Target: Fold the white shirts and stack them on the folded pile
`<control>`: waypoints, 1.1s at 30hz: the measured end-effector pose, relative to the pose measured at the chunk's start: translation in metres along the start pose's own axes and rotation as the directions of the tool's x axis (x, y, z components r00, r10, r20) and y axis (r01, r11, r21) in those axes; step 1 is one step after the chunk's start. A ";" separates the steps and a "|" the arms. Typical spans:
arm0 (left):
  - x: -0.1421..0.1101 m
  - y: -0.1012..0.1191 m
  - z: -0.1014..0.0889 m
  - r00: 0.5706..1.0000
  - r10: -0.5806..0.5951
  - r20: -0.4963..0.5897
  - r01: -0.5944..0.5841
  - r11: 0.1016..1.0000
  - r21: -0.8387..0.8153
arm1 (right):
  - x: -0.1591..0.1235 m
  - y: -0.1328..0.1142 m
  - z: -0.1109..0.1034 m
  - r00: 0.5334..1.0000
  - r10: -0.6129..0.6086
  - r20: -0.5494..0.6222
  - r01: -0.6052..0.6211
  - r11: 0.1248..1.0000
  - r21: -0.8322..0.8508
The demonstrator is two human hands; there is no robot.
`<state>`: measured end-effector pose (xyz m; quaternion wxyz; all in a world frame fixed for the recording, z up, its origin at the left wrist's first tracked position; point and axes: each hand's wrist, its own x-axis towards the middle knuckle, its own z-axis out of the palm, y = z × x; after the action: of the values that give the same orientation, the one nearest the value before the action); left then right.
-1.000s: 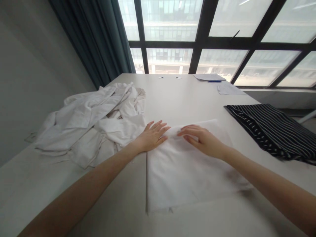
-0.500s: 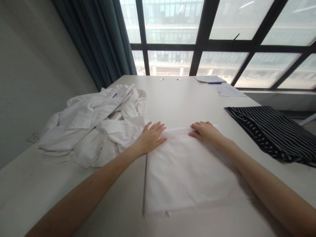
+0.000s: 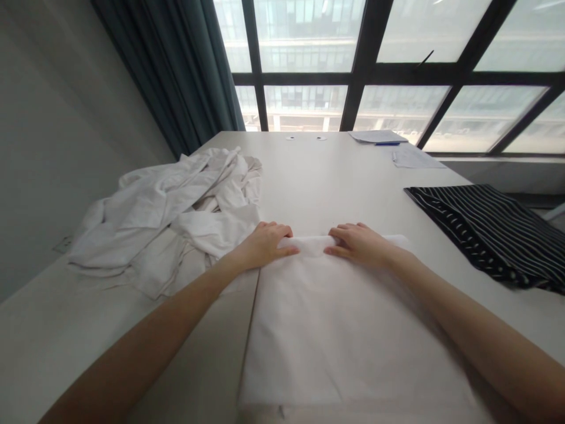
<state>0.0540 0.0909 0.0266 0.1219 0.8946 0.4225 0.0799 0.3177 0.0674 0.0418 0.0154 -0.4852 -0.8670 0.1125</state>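
Observation:
A white cloth (image 3: pixel 344 330), folded into a flat rectangle, lies in front of me on the white table. My left hand (image 3: pixel 267 244) grips its far edge near the left corner, thumb on top and fingers curled over the back. Farther right along that same edge, my right hand (image 3: pixel 357 242) holds the cloth in the same way. Between the two hands the edge is slightly raised and rounded. The right forearm covers part of the cloth's right side.
A crumpled heap of white cloths (image 3: pixel 176 212) lies to the left on the table (image 3: pixel 309 182). Black striped fabric (image 3: pixel 494 229) lies at the right edge. Papers (image 3: pixel 417 159) and a blue pen (image 3: pixel 387 143) are at the far right, before the window.
Both hands went from lying flat on the cloth to gripping its far edge. The right hand first moved rightward. The far edge has come nearer and lifted; the near edge reaches lower in view.

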 end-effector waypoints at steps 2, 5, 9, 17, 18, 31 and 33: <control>0.000 -0.003 -0.005 0.998 -0.055 0.031 0.058 0.993 -0.100 | 0.000 0.001 -0.002 1.000 -0.030 -0.005 0.030 1.000 0.005; -0.002 -0.010 -0.013 0.989 -0.112 0.097 0.140 0.921 -0.362 | -0.004 0.002 -0.010 0.996 -0.080 -0.035 0.082 0.995 0.058; -0.006 -0.007 -0.024 0.979 -0.129 0.159 0.203 0.717 -0.666 | -0.012 -0.004 -0.024 0.998 -0.046 -0.050 0.053 0.989 0.135; -0.014 0.035 -0.035 0.967 -0.047 -0.252 -0.075 0.887 -0.455 | -0.017 -0.032 -0.027 0.995 -0.050 -0.087 0.071 0.962 0.264; -0.016 0.038 -0.037 0.964 -0.017 -0.266 -0.100 0.902 -0.420 | -0.017 -0.035 -0.026 0.992 -0.057 -0.115 0.085 0.961 0.262; -0.017 0.038 -0.049 0.989 -0.116 -0.089 0.039 0.794 -0.607 | -0.013 -0.039 -0.009 0.930 -0.097 -0.354 0.141 0.985 0.100; -0.019 0.042 -0.047 0.985 -0.097 -0.142 -0.005 0.809 -0.588 | -0.014 -0.041 -0.011 0.928 -0.119 -0.354 0.169 0.979 0.113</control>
<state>0.0613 0.0582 0.0828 0.3579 0.7931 0.4076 0.2769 0.2925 0.0365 0.0622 0.2098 -0.4300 -0.8740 0.0853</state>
